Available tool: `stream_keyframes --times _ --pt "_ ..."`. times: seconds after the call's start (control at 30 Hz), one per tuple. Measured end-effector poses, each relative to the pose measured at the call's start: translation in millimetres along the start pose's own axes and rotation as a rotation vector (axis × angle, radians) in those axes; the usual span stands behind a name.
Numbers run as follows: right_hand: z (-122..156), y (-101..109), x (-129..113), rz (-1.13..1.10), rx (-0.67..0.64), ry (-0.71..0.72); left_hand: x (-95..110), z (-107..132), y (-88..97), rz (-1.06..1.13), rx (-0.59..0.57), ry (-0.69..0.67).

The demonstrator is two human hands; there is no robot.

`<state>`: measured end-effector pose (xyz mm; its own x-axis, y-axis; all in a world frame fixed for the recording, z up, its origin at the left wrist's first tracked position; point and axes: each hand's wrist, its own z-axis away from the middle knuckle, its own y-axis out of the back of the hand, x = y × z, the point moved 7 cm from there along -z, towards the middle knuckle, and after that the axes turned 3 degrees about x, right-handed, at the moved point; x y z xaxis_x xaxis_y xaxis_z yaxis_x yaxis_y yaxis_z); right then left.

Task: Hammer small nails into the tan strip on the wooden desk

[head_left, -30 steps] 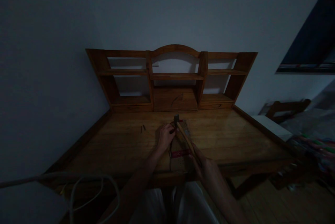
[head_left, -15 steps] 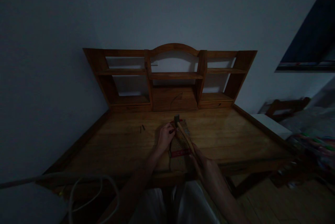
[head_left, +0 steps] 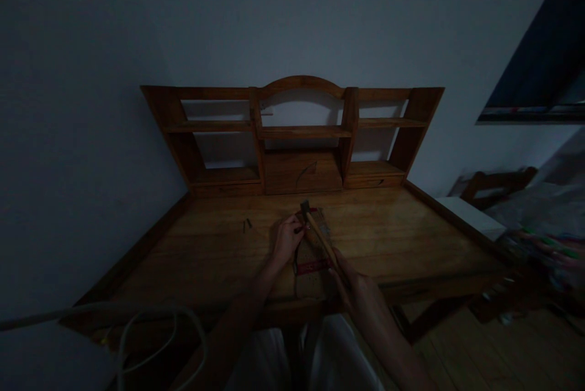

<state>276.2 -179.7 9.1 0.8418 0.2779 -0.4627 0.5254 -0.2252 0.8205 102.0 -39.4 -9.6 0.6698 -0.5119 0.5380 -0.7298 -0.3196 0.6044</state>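
Note:
My right hand (head_left: 350,275) is wrapped round the wooden handle of a hammer (head_left: 320,234). The hammer's dark head lies at the far end, just above and beside my left fingertips. My left hand (head_left: 289,236) is closed in a pinch at the left edge of a woven cloth (head_left: 313,253) with red bands. A small dark thing shows at those fingertips, too dim to name. The cloth lies on the wooden desk (head_left: 219,257), partly hidden by the hammer and both hands. Two short dark pieces (head_left: 247,225) lie to the left of my left hand.
A wooden shelf unit (head_left: 301,133) stands along the desk's back, against the wall. A pale cable (head_left: 201,330) loops at the lower left. On the right are a white surface (head_left: 473,217), a wooden chair (head_left: 496,184) and a blurred heap of plastic-covered things (head_left: 548,214).
The hammer head has tilted and shifted slightly left. My left hand keeps its pinch at the cloth. The whole view has moved a little.

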Motion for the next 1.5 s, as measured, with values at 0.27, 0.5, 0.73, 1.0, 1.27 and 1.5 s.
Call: stream_keyframes --times 0.27,0.5,0.73,1.0,1.27,1.5 --pt "-0.6 -0.1 -1.1 -0.045 0.004 0.007 0.6 -0.9 1.5 -0.070 0.032 0.002" --pt "-2.2 10.4 7.0 -0.331 0.062 -0.060 5.7 -0.6 10.4 -0.024 0.117 0.055" --pt "-22.5 12.1 45.9 -0.731 0.103 -0.234 20.3 3.8 27.1 0.037 0.233 0.008" --pt "-28.8 -8.0 76.2 -0.986 0.027 -0.385 16.4 2.8 19.6 0.032 0.189 -0.047" --pt "-29.6 -14.9 82.6 -1.024 0.012 -0.408 14.6 3.3 19.3 -0.024 0.203 -0.060" --pt "-30.0 -14.9 83.5 -1.006 0.012 -0.396 21.9 3.7 21.8 -0.049 0.174 -0.095"
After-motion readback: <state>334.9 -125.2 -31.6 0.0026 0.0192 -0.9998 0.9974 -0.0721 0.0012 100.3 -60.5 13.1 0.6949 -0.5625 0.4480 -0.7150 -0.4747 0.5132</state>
